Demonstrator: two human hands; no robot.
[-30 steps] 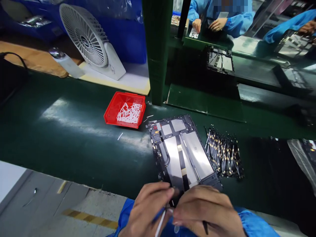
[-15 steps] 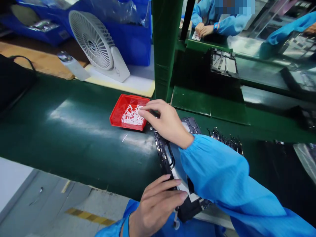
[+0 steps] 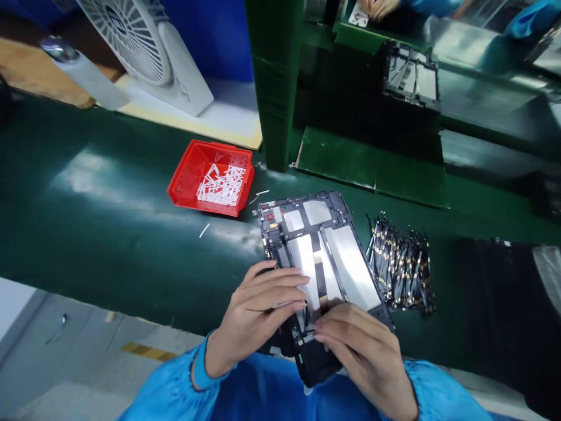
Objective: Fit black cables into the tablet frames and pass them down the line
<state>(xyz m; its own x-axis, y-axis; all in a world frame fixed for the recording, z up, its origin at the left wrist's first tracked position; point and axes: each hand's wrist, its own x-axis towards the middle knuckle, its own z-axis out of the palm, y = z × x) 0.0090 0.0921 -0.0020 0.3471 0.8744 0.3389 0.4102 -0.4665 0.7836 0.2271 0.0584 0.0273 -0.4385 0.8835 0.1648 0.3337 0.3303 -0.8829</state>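
Observation:
An opened tablet housing lies tilted on the green bench, its black frame and silvery plates facing up. My left hand rests on its left side with fingers stretched over the inner parts. Across the lower part, my right hand is closed in a pinch near the fingertips of the left. What sits in that pinch is too small and covered to make out. A red bin with white strips stands beyond the housing to the left. One loose white strip lies in front of the bin.
A heap of thin black cables lies right of the housing. A green post rises behind. The fan and a white bottle stand back left. Another housing and a co-worker's hand show at the back.
My right hand has come back from the red bin to the lower part of the housing. My left hand stays on the housing's left side. The camera view has shifted.

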